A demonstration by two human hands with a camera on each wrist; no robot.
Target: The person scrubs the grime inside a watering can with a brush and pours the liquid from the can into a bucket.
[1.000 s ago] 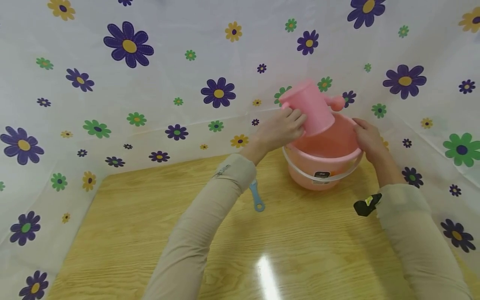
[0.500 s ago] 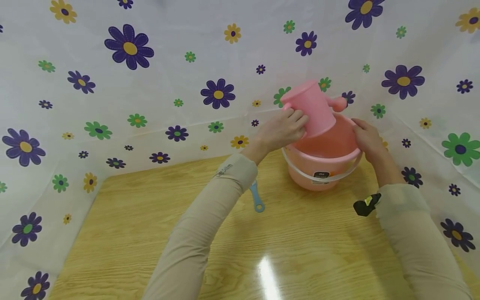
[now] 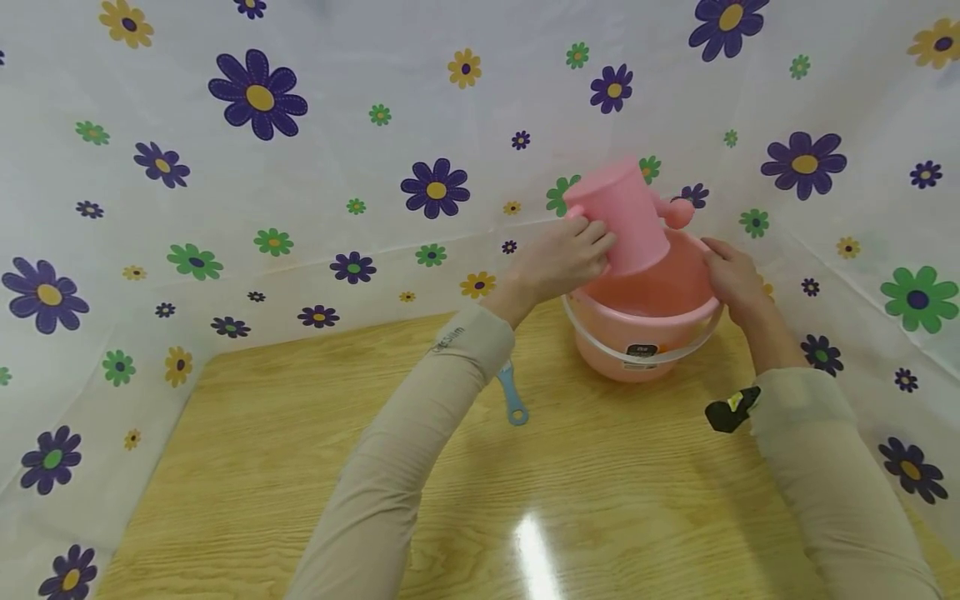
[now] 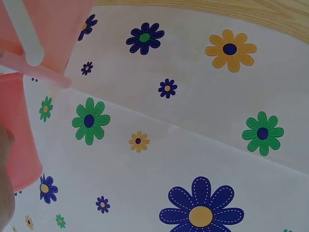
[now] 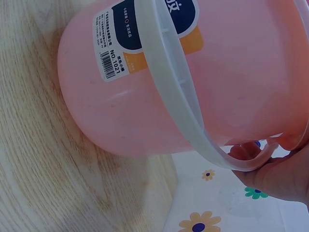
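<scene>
My left hand grips the handle of a pink watering can, which is tilted over a pink bucket. The can's spout, with its round head, points right over the bucket's far rim. At the bucket's right side my right hand holds the rim, thumb and fingers on either side of it. The bucket's white handle hangs down across its front, over a printed label. In the left wrist view only part of the can and of the left hand shows at the left edge.
A light blue tool with a holed handle lies on the wooden table, its upper end partly hidden by the left sleeve. A flower-print sheet hangs close behind the bucket and along both sides. A black strap piece sticks out from the right cuff.
The watering can has shifted very slightly to the right and its spout head a little lower. The right hand and the bucket have stayed in place.
</scene>
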